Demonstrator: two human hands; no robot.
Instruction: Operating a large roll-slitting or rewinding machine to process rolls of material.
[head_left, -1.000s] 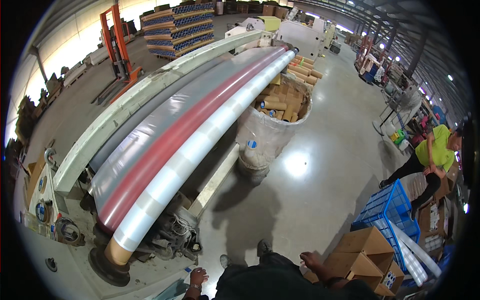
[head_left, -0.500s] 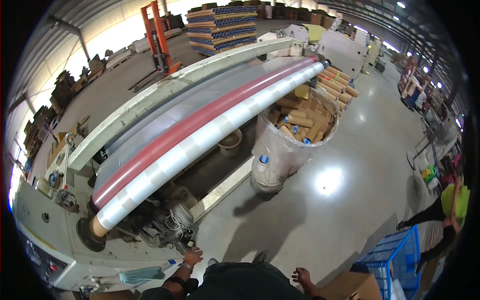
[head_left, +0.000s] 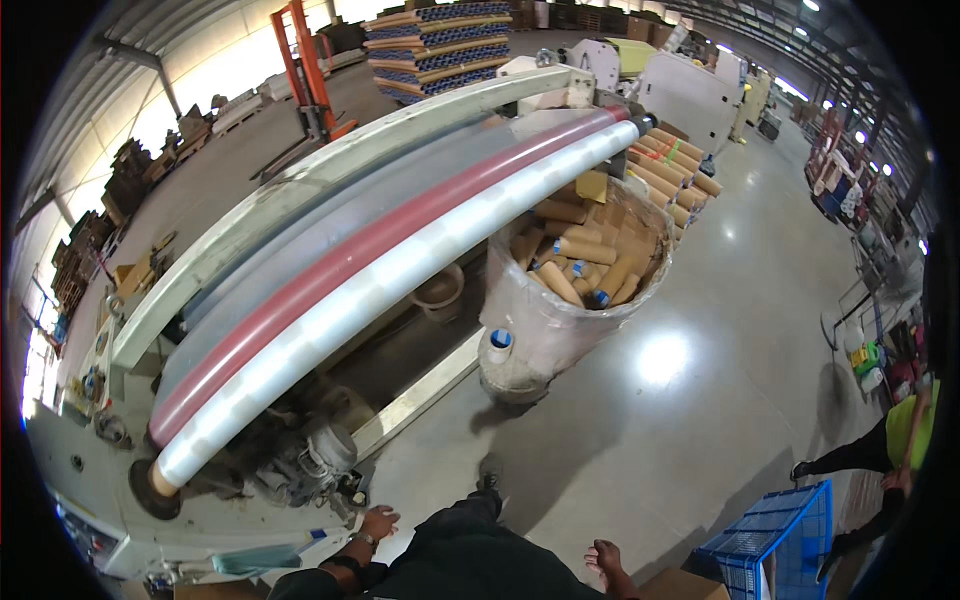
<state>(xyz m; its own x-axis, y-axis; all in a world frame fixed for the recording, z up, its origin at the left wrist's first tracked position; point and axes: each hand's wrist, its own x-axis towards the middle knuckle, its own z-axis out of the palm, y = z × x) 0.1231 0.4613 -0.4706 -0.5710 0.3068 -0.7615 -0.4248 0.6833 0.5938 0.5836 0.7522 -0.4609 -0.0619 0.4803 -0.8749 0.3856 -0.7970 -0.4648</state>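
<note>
My left hand (head_left: 379,522), with a watch on the wrist, hangs beside the machine's lower end. Its fingers are loosely bent and apart, and it holds nothing. On the other side of my body, my right hand (head_left: 603,557) hangs above the floor near a cardboard box (head_left: 682,585). Its fingers are half curled, the thumb stands apart, and nothing shows in it. Ahead on the left lies a long shiny white film roll (head_left: 395,275) on a cardboard core, along a red roller (head_left: 385,242). Neither hand touches them.
A plastic-wrapped bin (head_left: 575,335) of cardboard tubes (head_left: 585,250) stands beside the machine frame (head_left: 420,405). To the right are a blue crate (head_left: 770,540) and another person in a yellow-green top (head_left: 905,440). An orange lift (head_left: 312,75) and stacked tubes (head_left: 440,50) stand behind.
My view has shifted, so the machine and bin sit further left and lower. One foot has stepped forward. The white roll's pattern looks more smeared. Both hands stay low and free.
</note>
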